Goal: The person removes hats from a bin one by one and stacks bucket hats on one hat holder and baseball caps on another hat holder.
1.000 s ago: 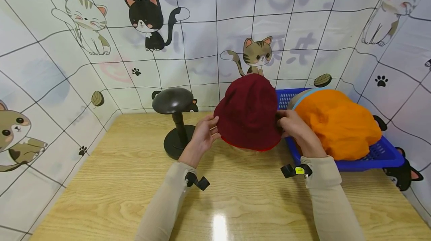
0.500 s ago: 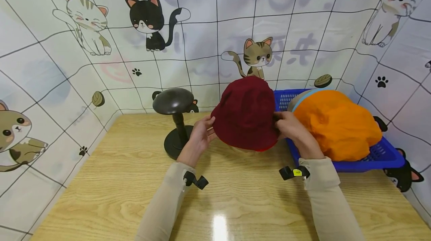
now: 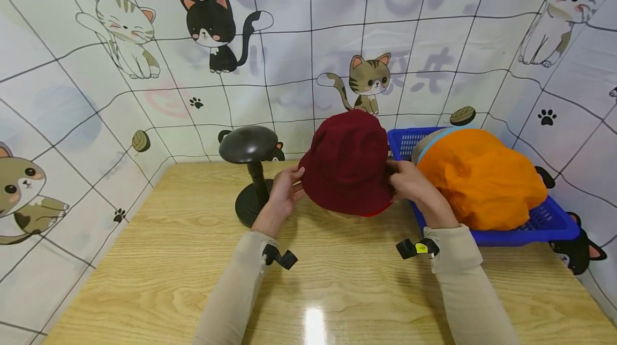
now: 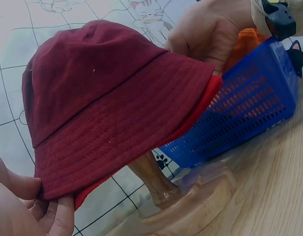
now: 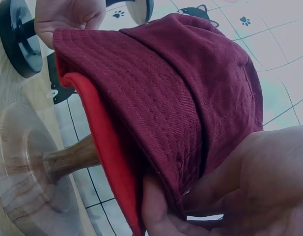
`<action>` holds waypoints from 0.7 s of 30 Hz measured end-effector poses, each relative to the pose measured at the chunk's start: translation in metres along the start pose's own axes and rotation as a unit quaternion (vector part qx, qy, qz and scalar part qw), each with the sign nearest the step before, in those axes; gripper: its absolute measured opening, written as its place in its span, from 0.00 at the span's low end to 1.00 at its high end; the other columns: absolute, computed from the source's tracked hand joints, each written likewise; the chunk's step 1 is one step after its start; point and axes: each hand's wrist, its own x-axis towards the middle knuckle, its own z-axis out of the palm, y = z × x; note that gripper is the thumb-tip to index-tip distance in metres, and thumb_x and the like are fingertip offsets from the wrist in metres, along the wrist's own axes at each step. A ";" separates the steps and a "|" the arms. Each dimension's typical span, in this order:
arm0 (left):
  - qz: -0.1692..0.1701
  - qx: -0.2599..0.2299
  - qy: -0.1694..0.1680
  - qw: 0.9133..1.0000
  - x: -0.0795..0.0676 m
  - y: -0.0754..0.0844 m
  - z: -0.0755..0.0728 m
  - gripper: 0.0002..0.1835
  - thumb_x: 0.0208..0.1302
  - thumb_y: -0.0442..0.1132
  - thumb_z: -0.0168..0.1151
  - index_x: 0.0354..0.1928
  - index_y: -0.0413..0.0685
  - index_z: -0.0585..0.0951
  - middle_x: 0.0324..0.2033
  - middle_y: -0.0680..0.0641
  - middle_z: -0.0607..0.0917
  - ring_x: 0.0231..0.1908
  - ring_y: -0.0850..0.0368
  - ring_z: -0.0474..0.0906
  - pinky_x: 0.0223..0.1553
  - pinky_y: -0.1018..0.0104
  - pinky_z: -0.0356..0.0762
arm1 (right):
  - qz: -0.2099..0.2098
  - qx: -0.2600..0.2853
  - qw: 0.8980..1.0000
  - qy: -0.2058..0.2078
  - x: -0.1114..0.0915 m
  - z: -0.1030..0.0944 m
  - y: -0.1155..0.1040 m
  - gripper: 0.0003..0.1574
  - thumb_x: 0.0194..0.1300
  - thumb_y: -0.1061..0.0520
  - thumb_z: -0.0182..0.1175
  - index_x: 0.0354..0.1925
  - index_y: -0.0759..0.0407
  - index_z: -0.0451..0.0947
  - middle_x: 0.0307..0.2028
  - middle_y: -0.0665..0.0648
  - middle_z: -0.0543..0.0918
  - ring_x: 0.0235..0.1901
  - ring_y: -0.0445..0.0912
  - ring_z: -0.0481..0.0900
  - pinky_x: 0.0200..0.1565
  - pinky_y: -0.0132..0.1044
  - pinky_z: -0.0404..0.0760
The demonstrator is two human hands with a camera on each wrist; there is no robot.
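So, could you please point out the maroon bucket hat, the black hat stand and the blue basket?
Maroon bucket hat (image 3: 347,158), head view: middle of the crown.
Black hat stand (image 3: 256,174), head view: the post.
Blue basket (image 4: 249,105), left wrist view: perforated side wall.

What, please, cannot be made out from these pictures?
All views: top of the wooden stand, hidden by the maroon hat.
Head: anything beneath the orange cloth in the blue basket, covered by it.
Left wrist: part of the left hand, cut off by the left edge.
Right wrist: part of the black stand, cut off by the upper edge.
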 end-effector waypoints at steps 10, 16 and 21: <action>-0.003 0.023 0.005 1.000 0.004 -0.007 -0.002 0.13 0.77 0.38 0.58 0.58 0.44 0.81 0.36 0.54 0.83 0.32 0.60 0.84 0.34 0.70 0.82 | 0.011 -0.025 1.000 0.002 0.002 0.001 0.001 0.43 0.62 0.70 0.38 0.76 0.77 0.53 0.65 0.82 0.70 0.48 0.64 0.81 0.32 0.42 0.88; 0.001 0.032 0.005 0.999 0.003 -0.006 -0.001 0.11 0.77 0.39 0.58 0.55 0.46 0.81 0.36 0.54 0.83 0.31 0.61 0.83 0.35 0.70 0.82 | 0.014 -0.039 0.999 -0.003 0.003 0.002 0.002 0.39 0.64 0.68 0.39 0.73 0.77 0.60 0.58 0.78 0.76 0.42 0.58 0.83 0.32 0.42 0.88; 0.027 0.056 0.008 0.998 0.000 -0.005 0.002 0.13 0.77 0.42 0.60 0.56 0.45 0.81 0.37 0.53 0.83 0.31 0.61 0.83 0.35 0.71 0.82 | 0.014 -0.054 0.998 -0.007 0.003 0.002 0.003 0.37 0.65 0.68 0.38 0.71 0.77 0.64 0.53 0.76 0.78 0.34 0.54 0.82 0.29 0.41 0.86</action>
